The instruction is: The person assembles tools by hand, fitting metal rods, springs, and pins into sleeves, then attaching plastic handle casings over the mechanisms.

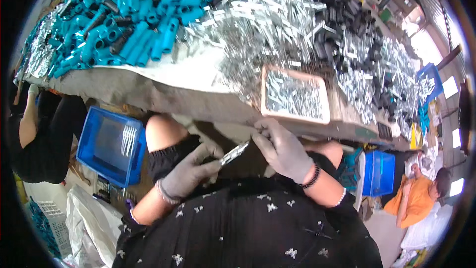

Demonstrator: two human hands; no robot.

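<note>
Pinching a thin, shiny metal piece (234, 154), the left hand (192, 171) has its thumb and fingers closed on the low end. The piece is long and flat, like a silver strip, and it sticks out over the lap, tipped up toward the right. Its top end is near the tips of the right hand (285, 153). Those fingers are bent close together, but I cannot tell if they hold something small.

Both hands wear thin, soft-looking gray gloves. The left hand points up and to the right, with its fingers curled. The right hand points up and to the left, with its back showing. Both arms come in from the sides and bend toward the middle. A dark beaded bracelet (310, 176) goes around the right wrist.

Under the arms is black cloth (248, 228) with little white shapes. Just past the hands, a pale pink tray (326, 104) with round corners holds lots of small silver bits (295, 94). Behind it lies a big, messy heap of shiny strips (267, 20). Smooth teal tubes (144, 49) are piled to the left, and black pieces (339, 10) to the right.
</note>
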